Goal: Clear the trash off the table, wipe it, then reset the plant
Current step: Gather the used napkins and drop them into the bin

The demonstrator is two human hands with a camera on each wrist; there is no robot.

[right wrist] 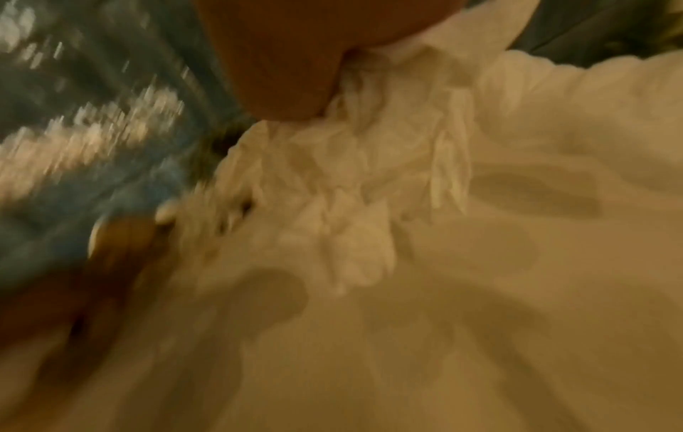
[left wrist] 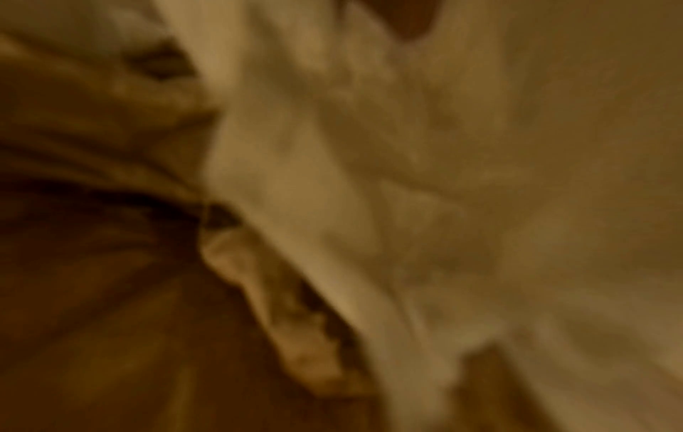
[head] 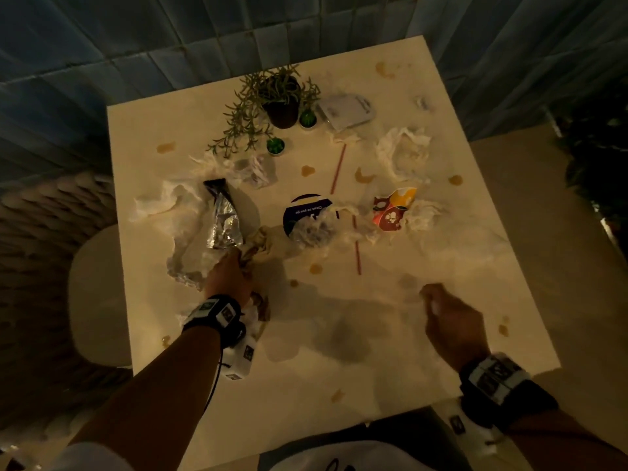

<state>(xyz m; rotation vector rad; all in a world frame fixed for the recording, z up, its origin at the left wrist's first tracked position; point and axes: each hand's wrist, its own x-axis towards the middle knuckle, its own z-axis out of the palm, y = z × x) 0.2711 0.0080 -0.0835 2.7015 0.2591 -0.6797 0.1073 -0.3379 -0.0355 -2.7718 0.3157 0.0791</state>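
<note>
A pale square table is littered with trash and brown spill stains. My left hand grips a crumpled brownish paper wad at the near end of a silver foil wrapper; the left wrist view shows only blurred paper. Over the table's front right, my right hand is curled around a crumpled white napkin. A dark-potted trailing plant stands at the far middle. Around the centre lie a round purple lid, an orange-red wrapper and more white napkins.
Two small green pot plants stand by the big one. A clear plastic container lies at the back right. Two red straws lie mid-table. A pale round chair stands at the left edge.
</note>
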